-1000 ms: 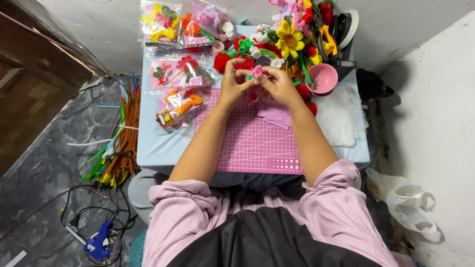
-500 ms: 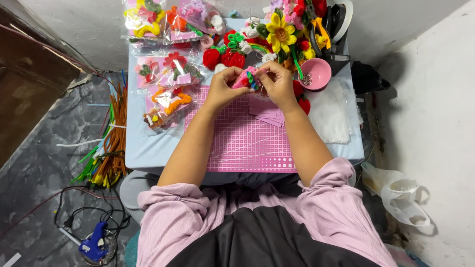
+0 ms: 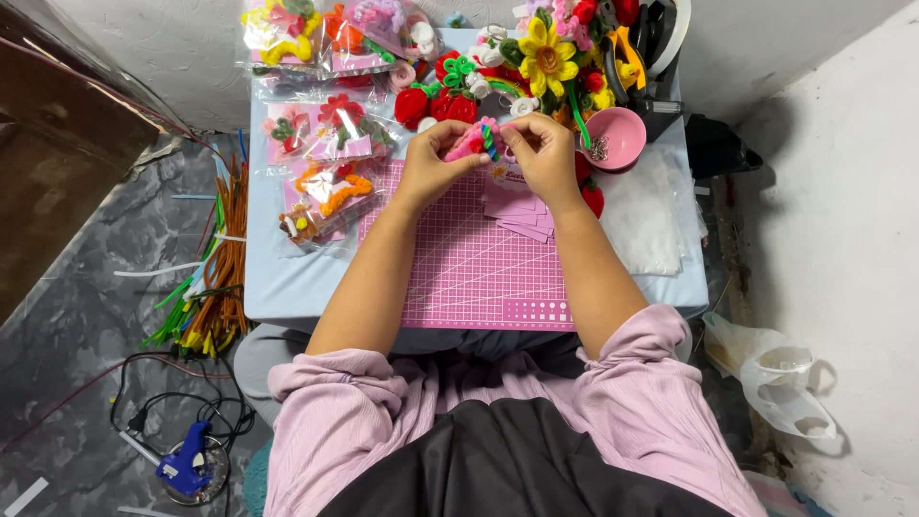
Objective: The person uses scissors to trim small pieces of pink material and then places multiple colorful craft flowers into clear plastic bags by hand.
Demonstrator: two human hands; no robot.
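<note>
Since the earlier frames the view had dropped slightly, so the table sat lower in the picture, while both hands stayed together over the far end of the pink cutting mat (image 3: 469, 268). The left hand (image 3: 431, 163) and right hand (image 3: 544, 158) were closed from either side on 1 small pink fuzzy craft piece (image 3: 476, 142) with green stripes, held just above the mat and touching both sets of fingertips. Small pink cards (image 3: 522, 209) lay on the mat under the right wrist. Beyond the hands stood a crowd of finished fuzzy flowers, among them a yellow sunflower (image 3: 548, 59), and a pink bowl (image 3: 615, 137) sat just beside the right hand. Clear packets of finished pieces (image 3: 325, 196) lay to the left, and loose coloured stems (image 3: 206, 306) and a blue glue gun (image 3: 187, 466) were on the floor.

The risk, as I judged it, was the crowding: a wide movement of the right hand could have tipped the bowl or knocked the flowers, and a loose pinch could have dropped the small piece among them.
</note>
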